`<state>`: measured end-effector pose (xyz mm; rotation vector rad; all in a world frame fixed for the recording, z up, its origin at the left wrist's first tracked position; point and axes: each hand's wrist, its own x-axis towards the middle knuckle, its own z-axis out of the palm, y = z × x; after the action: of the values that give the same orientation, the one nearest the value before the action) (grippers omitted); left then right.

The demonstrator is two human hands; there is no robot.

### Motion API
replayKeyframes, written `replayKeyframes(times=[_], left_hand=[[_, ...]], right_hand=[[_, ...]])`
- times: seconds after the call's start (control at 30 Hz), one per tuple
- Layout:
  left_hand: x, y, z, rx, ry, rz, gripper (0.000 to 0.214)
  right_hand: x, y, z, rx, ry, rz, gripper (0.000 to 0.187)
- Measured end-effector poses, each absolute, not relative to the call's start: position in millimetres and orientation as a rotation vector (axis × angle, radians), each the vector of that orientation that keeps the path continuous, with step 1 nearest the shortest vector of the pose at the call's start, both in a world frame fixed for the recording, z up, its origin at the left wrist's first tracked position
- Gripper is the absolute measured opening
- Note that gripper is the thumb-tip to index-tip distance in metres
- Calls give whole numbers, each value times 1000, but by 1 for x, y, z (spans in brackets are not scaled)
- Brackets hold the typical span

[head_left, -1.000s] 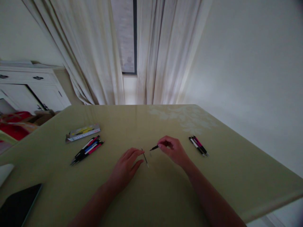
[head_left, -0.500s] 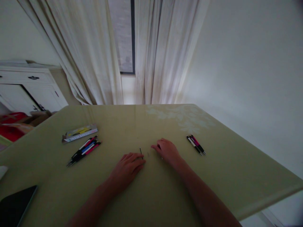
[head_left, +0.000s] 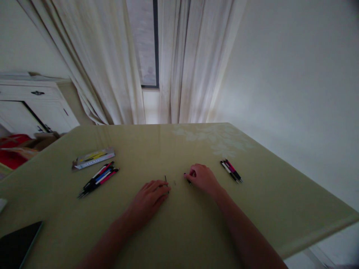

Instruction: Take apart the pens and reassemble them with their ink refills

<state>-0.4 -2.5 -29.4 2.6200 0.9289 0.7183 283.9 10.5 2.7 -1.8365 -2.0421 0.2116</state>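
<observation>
My left hand (head_left: pixel 150 198) lies palm down on the green table (head_left: pixel 179 231), fingers together over a thin pen refill (head_left: pixel 165 179) whose dark end sticks out past the fingertips. My right hand (head_left: pixel 202 177) rests just to the right with its fingers curled on a small dark pen part (head_left: pixel 189 181). A tiny pale piece (head_left: pixel 174 182) lies between the two hands.
A bunch of several pens (head_left: pixel 98 178) lies at the left, with a flat pen box (head_left: pixel 93 158) behind it. A few more pens (head_left: pixel 231 170) lie right of my right hand. A dark tablet (head_left: pixel 17 246) sits at the near left corner. Curtains and a white cabinet (head_left: pixel 33 106) stand behind.
My right hand lowered the dark pen part from a raised pinch down to the table. My left hand slid over the refill and flattened onto it.
</observation>
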Motion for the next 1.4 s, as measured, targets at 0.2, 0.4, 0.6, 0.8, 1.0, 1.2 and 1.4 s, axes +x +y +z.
replayKeyframes(times=[0.2,0.4,0.6,0.8,1.0,1.2,1.4], left_hand=[[-1,-1,-23,2607,932,820,25],[-1,-5,-11,2504,1079,926,28],[-6,-2,-21,2533,1100,1045,49],[-9,3,-31,2525,1090,1015,52],[-9,1,-29,2546,1042,882,52],[-8,3,-28,2528,1019,849,48],[-3,1,-24,2638,1011,785,45]], right_hand=[[278,10,2,-1800,-2065,223,25],[306,18,12,-1793,-1731,8,34],[314,19,15,-1778,-1577,-55,44],[311,18,15,-1753,-1537,-94,46],[316,18,18,-1783,-1503,-87,48],[326,21,16,-1813,-1437,-74,47],[305,19,12,-1765,-1590,44,39]])
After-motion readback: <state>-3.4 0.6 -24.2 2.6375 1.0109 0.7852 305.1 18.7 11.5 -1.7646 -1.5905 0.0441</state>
